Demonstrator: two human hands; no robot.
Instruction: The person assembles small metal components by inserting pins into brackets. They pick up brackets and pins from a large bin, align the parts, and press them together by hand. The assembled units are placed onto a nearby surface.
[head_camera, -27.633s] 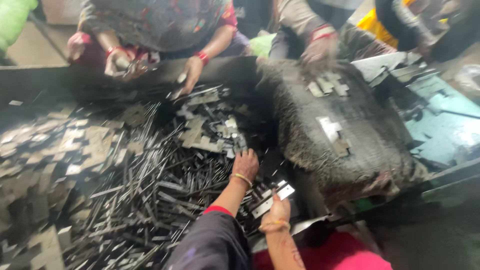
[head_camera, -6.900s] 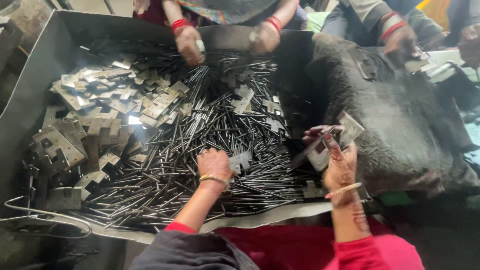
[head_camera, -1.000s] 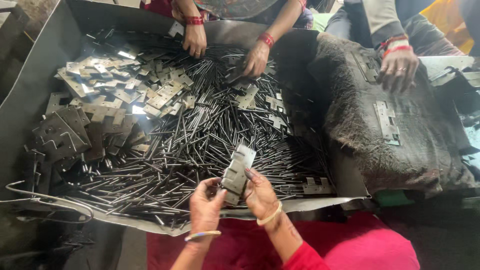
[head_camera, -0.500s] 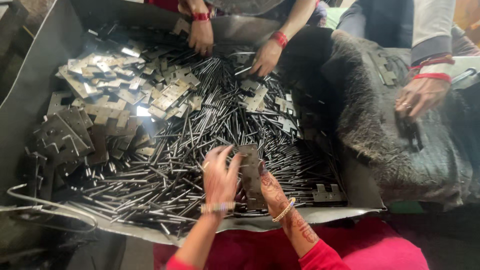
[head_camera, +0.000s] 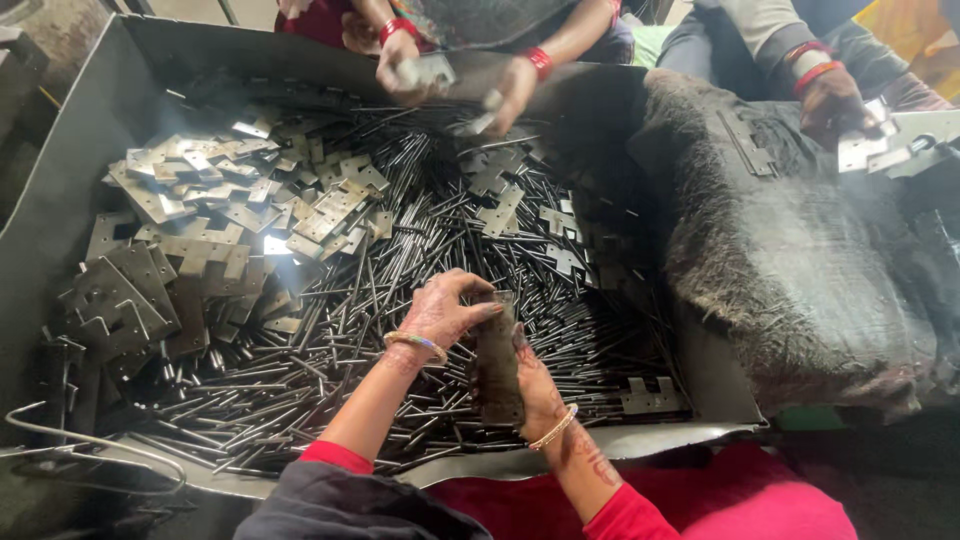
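My right hand (head_camera: 535, 385) grips a dark, flat metal hinge piece (head_camera: 497, 355) from below and holds it upright over the tray. At its upper edge my left hand (head_camera: 440, 310) pinches the top of the same piece with the fingertips. Under both hands lies a thick heap of thin metal pins (head_camera: 400, 290) in a big grey metal tray (head_camera: 70, 160). Flat hinge plates (head_camera: 240, 210) are piled on the tray's left side.
A dark, shaggy cloth (head_camera: 790, 250) covers the surface on the right. Across the tray, another person's hands (head_camera: 410, 65) with red bangles hold small metal parts. A third person's hand (head_camera: 830, 100) rests at the upper right by hinge plates (head_camera: 900, 140). A wire loop (head_camera: 90, 440) lies at the lower left.
The view has shifted a little. My hands still hold the hinge piece; the left hand has moved up to pinch its top edge. The other people's hands have moved slightly.
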